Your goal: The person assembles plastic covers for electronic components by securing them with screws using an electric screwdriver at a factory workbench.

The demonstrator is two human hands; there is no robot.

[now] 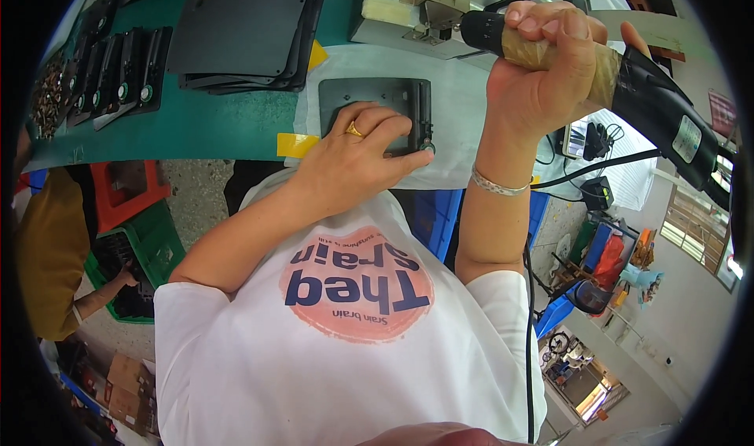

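A dark grey flat panel (338,94) lies on a white sheet on the bench in front of me. My left hand (357,143), with a ring on one finger, is bent over the panel and holds it down. Its thumb reaches the small round fitting (426,145) at the panel's lower right corner. Raised to the right, my right hand (546,73) is wrapped round a black electric screwdriver (660,104) with brown tape on its grip. The screwdriver's nose points left at the metal mouth of a box-shaped screw feeder (441,4); its tip is hard to make out there.
A stack of dark panels (243,29) stands on the green mat (228,124), near yellow tape (296,145). Several narrow dark assemblies (129,69) and loose small parts (49,92) lie far left. A black cable (597,175) runs from the screwdriver. Another person's hand (122,279) reaches into a green crate (157,234).
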